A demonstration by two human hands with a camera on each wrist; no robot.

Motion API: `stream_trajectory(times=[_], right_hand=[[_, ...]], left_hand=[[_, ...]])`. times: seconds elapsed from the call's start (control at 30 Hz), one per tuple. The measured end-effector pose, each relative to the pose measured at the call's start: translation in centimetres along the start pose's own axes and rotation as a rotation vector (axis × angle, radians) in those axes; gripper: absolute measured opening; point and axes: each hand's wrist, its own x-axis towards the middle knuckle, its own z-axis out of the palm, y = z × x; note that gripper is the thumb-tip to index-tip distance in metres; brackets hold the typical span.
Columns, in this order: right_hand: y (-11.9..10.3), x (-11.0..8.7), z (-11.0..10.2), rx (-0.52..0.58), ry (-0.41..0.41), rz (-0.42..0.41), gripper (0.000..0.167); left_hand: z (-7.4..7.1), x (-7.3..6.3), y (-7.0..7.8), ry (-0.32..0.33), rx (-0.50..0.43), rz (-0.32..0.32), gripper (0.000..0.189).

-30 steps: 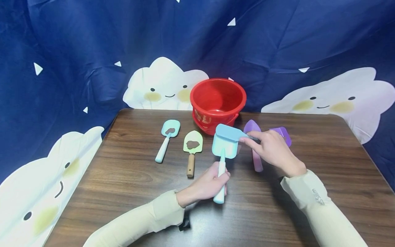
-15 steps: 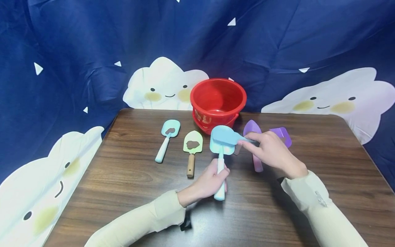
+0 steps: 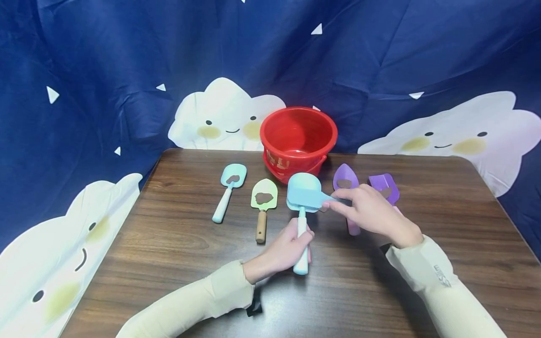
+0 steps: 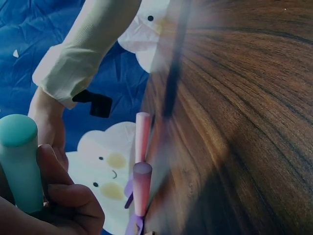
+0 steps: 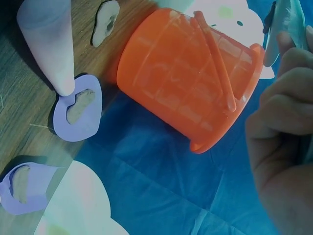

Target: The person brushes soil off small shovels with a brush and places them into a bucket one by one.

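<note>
My left hand (image 3: 281, 251) grips the white handle of a light-blue toy shovel (image 3: 303, 181), its blade pointing away from me above the table. In the left wrist view the butt end of the shovel's handle (image 4: 20, 161) stands out of the fist. Between thumb and fingers, my right hand (image 3: 376, 211) pinches a flat blue scraper (image 3: 307, 198) by its narrow end. The scraper lies across the lower half of the shovel blade and hides that part. In the right wrist view, the curled fingers of the right hand (image 5: 283, 107) appear at the right edge.
A red bucket (image 3: 296, 162) stands behind the shovel. To the left lie a teal shovel (image 3: 222, 204) and a green trowel (image 3: 262, 225), to the right two purple shovels (image 3: 341, 173), several with brown patches. A small brown piece (image 5: 105, 22) lies on the wooden table (image 3: 177, 244).
The scraper has slid from the top of the blade down toward the handle. The shovel has shifted slightly left, and its far edge is now uncovered.
</note>
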Motion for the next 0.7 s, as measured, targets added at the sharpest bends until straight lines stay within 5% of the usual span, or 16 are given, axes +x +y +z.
stream_trajectory(times=[0.4, 0.7], right_hand=[[1.1, 0.3, 0.4, -0.085, 0.187, 0.008, 0.017], [1.1, 0.5, 0.6, -0.082, 0.243, 0.044, 0.021]], left_hand=[[0.2, -0.3, -0.2, -0.021, 0.062, 0.008, 0.012], [0.3, -0.4, -0.1, -0.018, 0.083, -0.002, 0.013]])
